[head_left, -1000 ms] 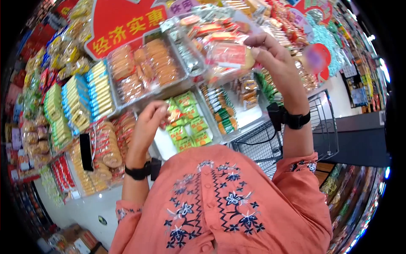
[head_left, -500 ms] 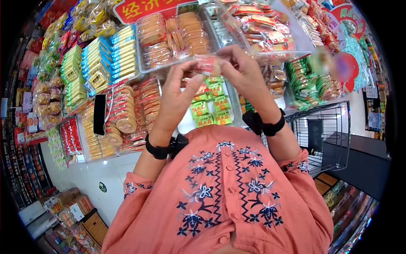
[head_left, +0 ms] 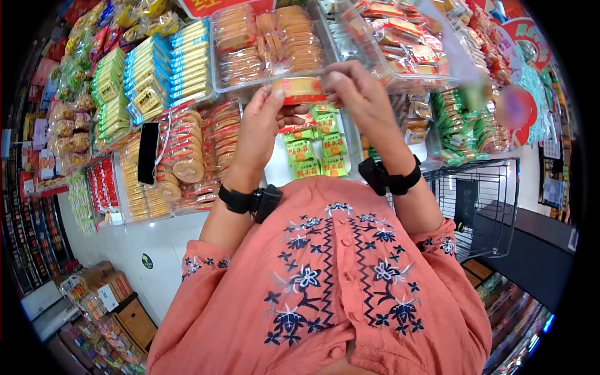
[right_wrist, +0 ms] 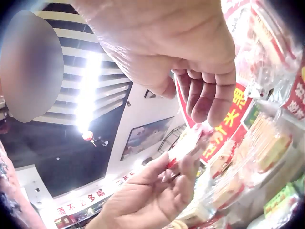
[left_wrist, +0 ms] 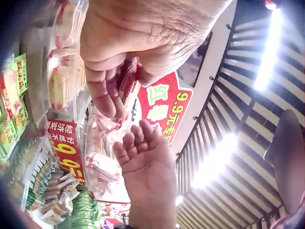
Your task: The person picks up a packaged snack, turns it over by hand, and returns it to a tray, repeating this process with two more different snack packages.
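My left hand [head_left: 257, 128] pinches one end of a flat, clear-wrapped snack pack [head_left: 305, 89] with red and yellow printing. In the left wrist view, the pack's red edge [left_wrist: 128, 83] shows between thumb and fingers. Near the pack's other end is my right hand [head_left: 365, 103], its fingers loosely bent. Both wrist views show the right hand [left_wrist: 150, 169] apart from the pack, with nothing in its fingers. Below the hands, a tray holds several green snack packets [head_left: 306, 153].
Clear bins of brown wrapped biscuits [head_left: 240, 47] and red-and-white packs [head_left: 406, 37] stand behind the hands. Blue-wrapped packs [head_left: 187, 59] lie to the left, beside a black phone-like panel [head_left: 148, 153]. A wire shopping cart [head_left: 487, 206] is on the right.
The right hand held the pack up over the back bin, then brought it down to the left hand. Now the left hand alone holds it, and the right fingers have released it.
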